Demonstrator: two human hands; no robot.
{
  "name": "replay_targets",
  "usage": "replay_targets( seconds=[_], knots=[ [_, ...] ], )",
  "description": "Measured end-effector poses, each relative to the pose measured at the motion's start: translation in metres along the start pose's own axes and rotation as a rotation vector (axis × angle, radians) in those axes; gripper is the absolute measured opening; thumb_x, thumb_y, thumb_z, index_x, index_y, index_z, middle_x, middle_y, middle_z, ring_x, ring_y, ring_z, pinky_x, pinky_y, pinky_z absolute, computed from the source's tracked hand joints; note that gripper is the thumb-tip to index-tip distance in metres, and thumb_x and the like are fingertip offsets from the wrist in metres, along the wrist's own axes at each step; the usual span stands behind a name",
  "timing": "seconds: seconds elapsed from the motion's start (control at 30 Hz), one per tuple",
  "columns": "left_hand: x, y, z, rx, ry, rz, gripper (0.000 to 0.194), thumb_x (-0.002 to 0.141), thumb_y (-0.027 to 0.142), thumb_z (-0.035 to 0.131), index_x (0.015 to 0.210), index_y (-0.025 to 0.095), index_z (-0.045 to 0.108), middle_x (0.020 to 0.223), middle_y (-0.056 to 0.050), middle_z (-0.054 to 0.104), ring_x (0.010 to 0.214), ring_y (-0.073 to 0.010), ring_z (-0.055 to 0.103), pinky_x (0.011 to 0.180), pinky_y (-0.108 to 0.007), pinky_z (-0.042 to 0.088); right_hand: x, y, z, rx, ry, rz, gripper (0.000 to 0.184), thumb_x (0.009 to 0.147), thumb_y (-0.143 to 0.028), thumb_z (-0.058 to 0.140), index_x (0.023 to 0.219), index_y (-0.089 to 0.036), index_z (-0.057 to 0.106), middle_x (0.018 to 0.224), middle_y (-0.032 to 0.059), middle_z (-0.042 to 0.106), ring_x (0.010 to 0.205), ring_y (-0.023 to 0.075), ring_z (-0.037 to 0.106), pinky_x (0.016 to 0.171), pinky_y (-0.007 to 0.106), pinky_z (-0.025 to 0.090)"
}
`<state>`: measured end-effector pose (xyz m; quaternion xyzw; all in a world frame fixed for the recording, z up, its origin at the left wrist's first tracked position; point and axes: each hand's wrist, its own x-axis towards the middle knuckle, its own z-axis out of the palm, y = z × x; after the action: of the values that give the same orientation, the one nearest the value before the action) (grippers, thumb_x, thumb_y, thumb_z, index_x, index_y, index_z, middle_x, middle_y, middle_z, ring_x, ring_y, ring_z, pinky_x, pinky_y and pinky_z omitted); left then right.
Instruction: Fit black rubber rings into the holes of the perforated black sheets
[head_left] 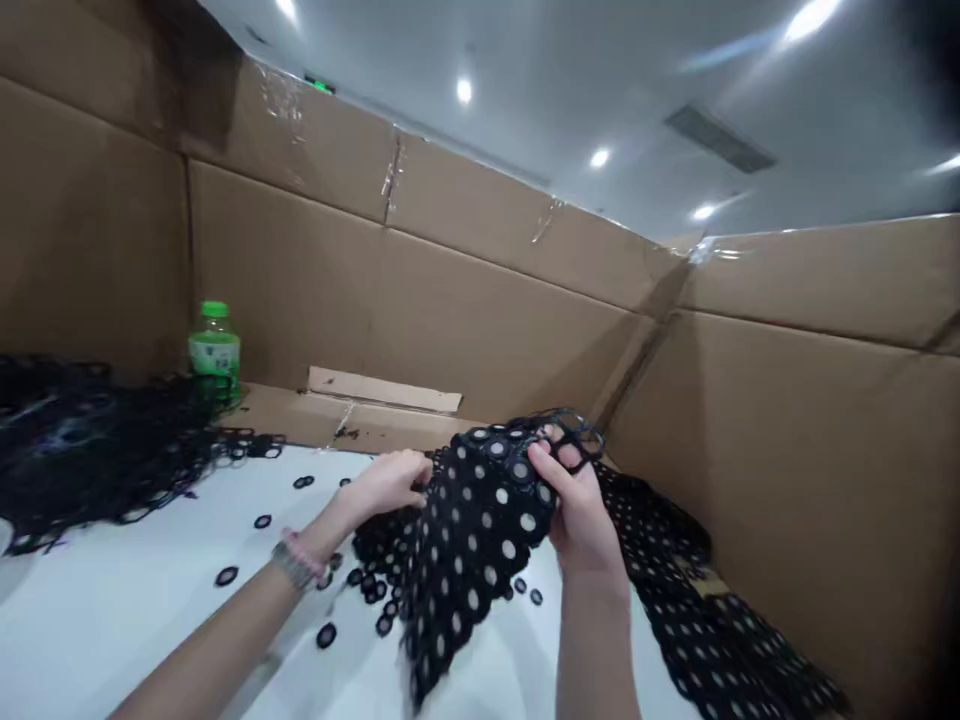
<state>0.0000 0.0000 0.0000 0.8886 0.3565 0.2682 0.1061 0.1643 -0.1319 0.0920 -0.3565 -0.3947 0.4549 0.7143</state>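
A black lace-like fabric with rows of round holes [469, 540] hangs between my hands, its lower tip dropping towards the white table [150, 640]. My right hand [581, 510] grips its upper right edge, thumb on the near face, where loose black loops [581, 430] stick up. At the fabric's left edge is my left hand [390, 485], with a beaded bracelet on the wrist. Its fingers are curled inward, and what lies between them is hidden. Small black rings [326, 635] are scattered on the table under and left of the fabric.
Tall cardboard walls [450, 290] surround the table. A tangled heap of black netting [90, 450] lies at the left, beside a green-capped bottle [215, 350]. More black holed fabric [675, 580] runs down the right side. A cardboard strip [386, 390] rests along the back.
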Motion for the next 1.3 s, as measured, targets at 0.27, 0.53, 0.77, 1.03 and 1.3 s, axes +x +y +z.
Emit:
replay_targets(
  seconds=[0.27, 0.53, 0.77, 1.03, 1.3],
  knots=[
    [-0.034, 0.062, -0.076, -0.199, 0.613, 0.252, 0.016, 0.084, 0.025, 0.053, 0.072, 0.016, 0.051, 0.059, 0.004, 0.048, 0.052, -0.0082, 0.043, 0.052, -0.020, 0.038, -0.009, 0.012, 0.005, -0.179, -0.177, -0.013, 0.019, 0.066, -0.023, 0.073, 0.075, -0.021, 0.056, 0.066, -0.0062, 0.051, 0.064, 0.0080, 0.049, 0.063, 0.018, 0.042],
    [-0.042, 0.086, -0.069, -0.267, 0.509, 0.671, 0.028, 0.080, 0.015, 0.061, 0.108, 0.016, 0.058, 0.096, -0.008, 0.059, 0.086, -0.0136, 0.056, 0.072, -0.023, 0.050, -0.014, 0.015, 0.016, -0.142, -0.199, -0.066, 0.019, 0.069, -0.023, 0.071, 0.078, -0.020, 0.054, 0.067, -0.0058, 0.051, 0.063, 0.0085, 0.051, 0.063, 0.020, 0.044],
    [-0.035, 0.080, -0.062, -0.210, 0.593, 0.706, 0.018, 0.081, 0.016, 0.060, 0.099, 0.016, 0.060, 0.089, -0.007, 0.061, 0.081, -0.0138, 0.057, 0.069, -0.024, 0.051, -0.010, 0.019, 0.013, -0.138, -0.121, -0.127, 0.022, 0.066, -0.020, 0.073, 0.078, -0.019, 0.054, 0.066, -0.0069, 0.052, 0.061, 0.0063, 0.052, 0.061, 0.017, 0.044],
    [-0.026, 0.062, -0.052, -0.145, 0.621, 0.736, 0.007, 0.080, 0.010, 0.059, 0.084, 0.015, 0.056, 0.080, -0.005, 0.061, 0.073, -0.0125, 0.055, 0.065, -0.024, 0.048, 0.026, 0.031, 0.012, 0.065, -0.001, -0.142, 0.027, 0.058, -0.017, 0.075, 0.067, -0.019, 0.050, 0.055, -0.0099, 0.051, 0.050, 0.0067, 0.057, 0.054, 0.018, 0.047],
    [-0.014, 0.030, -0.043, -0.109, -0.088, 0.286, 0.007, 0.084, 0.023, 0.054, 0.079, 0.017, 0.055, 0.069, 0.002, 0.058, 0.060, -0.0097, 0.052, 0.055, -0.020, 0.040, 0.058, 0.018, -0.031, 0.207, 0.261, -0.238, 0.023, 0.059, -0.019, 0.074, 0.069, -0.018, 0.054, 0.064, -0.0060, 0.063, 0.058, 0.0065, 0.060, 0.052, 0.015, 0.048]
  ],
)
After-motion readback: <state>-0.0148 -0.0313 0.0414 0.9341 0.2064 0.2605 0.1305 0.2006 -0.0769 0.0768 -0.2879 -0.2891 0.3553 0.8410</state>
